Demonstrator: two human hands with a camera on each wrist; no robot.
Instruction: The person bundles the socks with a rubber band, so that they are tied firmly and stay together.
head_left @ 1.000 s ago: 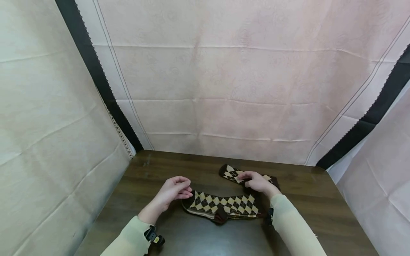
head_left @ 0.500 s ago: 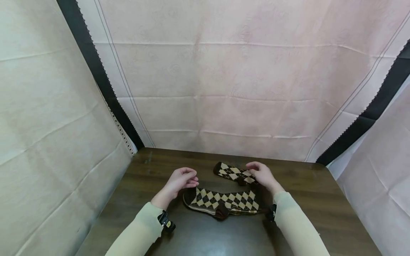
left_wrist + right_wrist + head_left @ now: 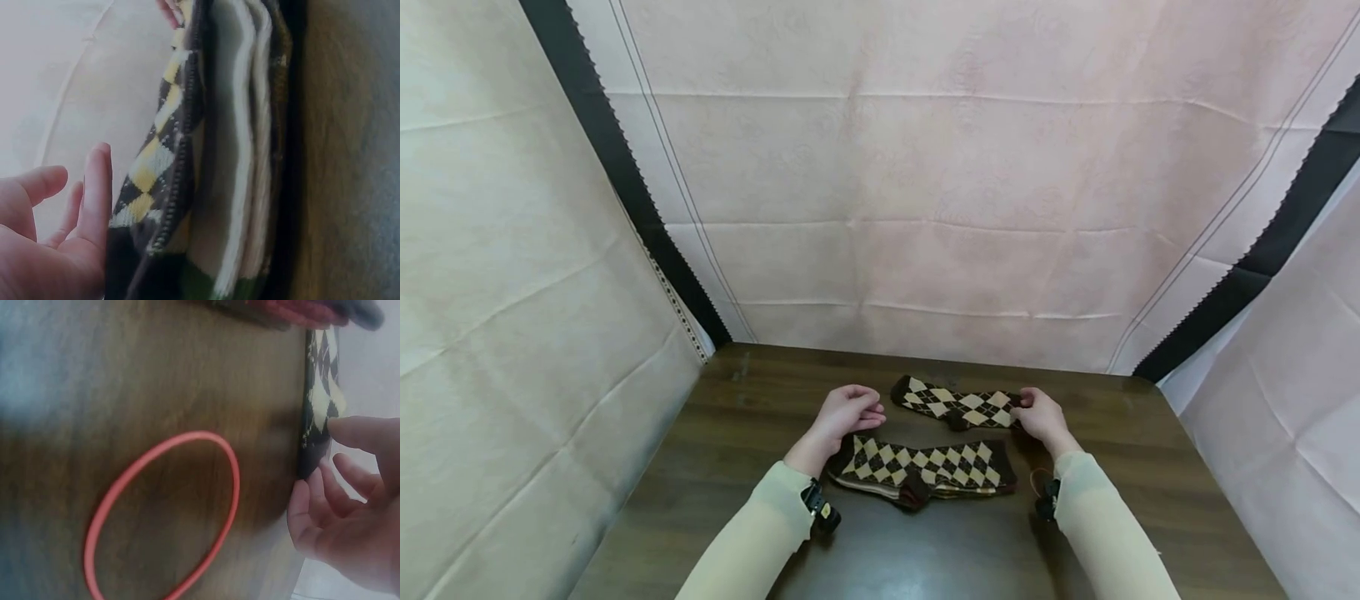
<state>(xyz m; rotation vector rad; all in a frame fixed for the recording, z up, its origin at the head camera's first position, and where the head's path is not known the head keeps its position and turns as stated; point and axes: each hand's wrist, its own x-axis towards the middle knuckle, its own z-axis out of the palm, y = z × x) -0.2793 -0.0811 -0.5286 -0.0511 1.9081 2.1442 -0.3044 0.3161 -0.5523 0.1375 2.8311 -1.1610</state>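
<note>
A stack of socks (image 3: 925, 468), with a dark argyle sock on top, lies on the table. Pale and green layers show beneath it in the left wrist view, where the stack (image 3: 240, 150) appears edge-on. Behind it lies a single argyle sock (image 3: 958, 406), flat, its toe to the left. My right hand (image 3: 1043, 418) pinches that sock's right end; in the right wrist view the thumb rests on the sock (image 3: 322, 394) with fingers at its edge. My left hand (image 3: 850, 414), fingers loosely bent and holding nothing, hovers by the stack's left end.
A red rubber band (image 3: 234, 481) lies on the wooden table (image 3: 925, 558) beneath my right wrist. Pale cloth walls (image 3: 925, 208) enclose the table at the back and both sides.
My right hand has moved right along the rear sock to its end, and that sock now lies straighter. My left hand has shifted right and away from me. The stack has stayed in place.
</note>
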